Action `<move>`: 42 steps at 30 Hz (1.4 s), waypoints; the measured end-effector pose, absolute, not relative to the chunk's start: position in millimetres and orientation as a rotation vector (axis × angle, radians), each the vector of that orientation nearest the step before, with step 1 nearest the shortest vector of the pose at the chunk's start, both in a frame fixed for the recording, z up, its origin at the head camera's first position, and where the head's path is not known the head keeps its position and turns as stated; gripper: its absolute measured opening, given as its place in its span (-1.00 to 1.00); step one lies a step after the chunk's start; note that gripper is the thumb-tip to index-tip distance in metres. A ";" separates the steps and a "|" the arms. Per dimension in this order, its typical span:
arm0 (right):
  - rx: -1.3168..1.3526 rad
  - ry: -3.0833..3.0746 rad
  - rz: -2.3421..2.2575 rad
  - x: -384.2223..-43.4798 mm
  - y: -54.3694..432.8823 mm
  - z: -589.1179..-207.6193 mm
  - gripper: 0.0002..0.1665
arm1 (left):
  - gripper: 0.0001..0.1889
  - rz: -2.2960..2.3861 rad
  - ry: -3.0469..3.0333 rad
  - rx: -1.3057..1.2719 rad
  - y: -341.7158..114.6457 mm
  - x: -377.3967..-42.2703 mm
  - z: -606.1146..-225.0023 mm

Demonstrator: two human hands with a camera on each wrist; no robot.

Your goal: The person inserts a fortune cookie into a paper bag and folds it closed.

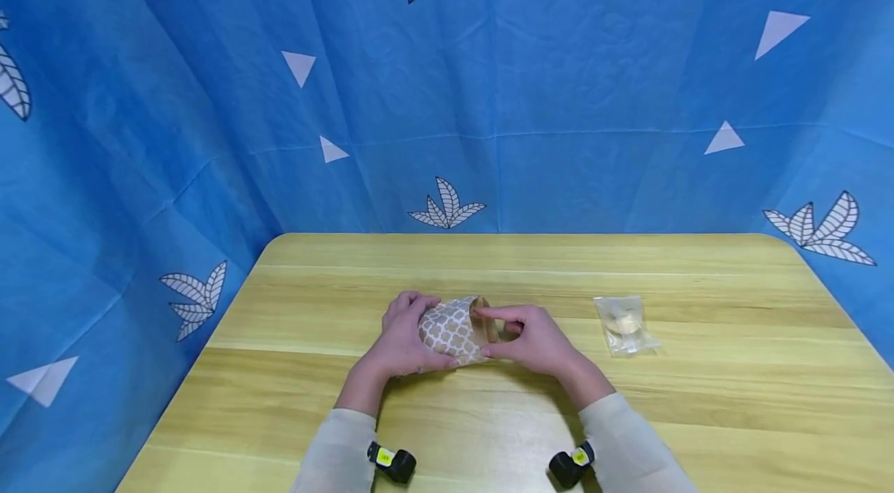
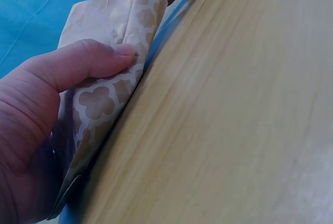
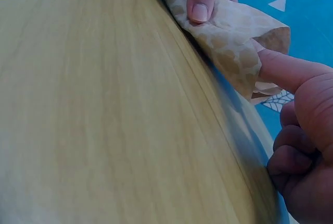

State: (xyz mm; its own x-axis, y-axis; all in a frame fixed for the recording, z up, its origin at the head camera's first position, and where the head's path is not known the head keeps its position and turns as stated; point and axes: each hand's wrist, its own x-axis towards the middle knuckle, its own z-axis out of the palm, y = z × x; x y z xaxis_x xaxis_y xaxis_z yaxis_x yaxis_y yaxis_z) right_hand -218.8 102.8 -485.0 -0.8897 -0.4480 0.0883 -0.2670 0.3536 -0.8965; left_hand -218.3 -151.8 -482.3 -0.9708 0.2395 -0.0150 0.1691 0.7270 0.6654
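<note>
A paper bag [image 1: 450, 328] with a tan-and-white lattice pattern lies tilted low over the table, its mouth facing right. My left hand [image 1: 407, 338] grips its closed end; in the left wrist view the thumb [image 2: 99, 62] presses on the near face. At the mouth is my right hand [image 1: 534, 338], index finger reaching to the far rim and thumb touching the near rim, with a gap between them. The right wrist view shows that thumb [image 3: 291, 70] against the bag's edge [image 3: 244, 67], the other fingers bent. The bag's inside is mostly hidden.
A small clear plastic packet [image 1: 625, 324] holding a pale round item lies on the wooden table [image 1: 733, 353], right of my hands. A blue curtain [image 1: 559, 89] with leaf and triangle prints hangs behind and at the sides. A black wrist camera [image 1: 394, 463] sits on each sleeve.
</note>
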 end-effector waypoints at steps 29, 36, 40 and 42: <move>-0.787 2.518 -1.481 -217.7 102.8 -487.3 -0.26 | 0.07 1.066 2.820 0.335 -149.9 -216.5 -478.9; -0.799 2.534 -1.405 -221.8 99.8 -486.0 -0.29 | 0.06 1.076 2.811 0.340 -150.4 -215.7 -477.9; -0.790 2.516 -1.453 -222.5 103.2 -486.6 -0.27 | 0.06 1.075 2.814 0.346 -151.3 -216.1 -479.0; -0.794 2.507 -1.469 -222.7 104.5 -486.7 -0.26 | 0.06 1.068 2.816 0.346 -152.0 -216.3 -479.4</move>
State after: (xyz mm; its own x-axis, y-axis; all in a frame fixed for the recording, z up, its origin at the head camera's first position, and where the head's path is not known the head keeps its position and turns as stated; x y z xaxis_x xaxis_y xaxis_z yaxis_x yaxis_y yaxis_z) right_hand -222.7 104.5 -486.7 -0.8533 -0.4996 0.1489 -0.3742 0.3880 -0.8423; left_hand -216.3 -152.0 -479.4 -0.9679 0.2503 -0.0218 0.1729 0.7267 0.6649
